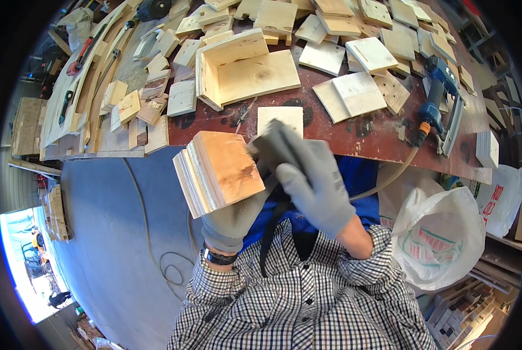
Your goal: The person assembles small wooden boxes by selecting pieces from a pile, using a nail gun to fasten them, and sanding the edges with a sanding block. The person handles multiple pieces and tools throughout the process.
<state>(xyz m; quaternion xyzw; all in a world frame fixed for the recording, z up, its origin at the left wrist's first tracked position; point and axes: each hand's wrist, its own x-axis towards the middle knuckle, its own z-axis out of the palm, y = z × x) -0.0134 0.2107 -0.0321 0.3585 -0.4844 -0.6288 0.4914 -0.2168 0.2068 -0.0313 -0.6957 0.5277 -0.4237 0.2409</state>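
Observation:
My left hand (233, 224), in a grey work glove, grips a thick stack of square plywood pieces (229, 169) from below and holds it in front of my chest. The stack's layered edges face left. My right hand (319, 186), also gloved, is closed around a dark grey block (275, 146), which looks like a sanding block but is smeared by motion. The block is at the right edge of the plywood stack; whether they touch is unclear. Just behind, a pale square plywood piece (281, 118) lies at the table's near edge.
On the dark red table (214, 129) lie an L-shaped plywood assembly (255, 73) and many loose plywood squares (360, 93). A blue pneumatic nailer (439, 96) with a hose rests at the right. White plastic bags (439, 233) stand right of me. A cable (147, 227) snakes across the floor.

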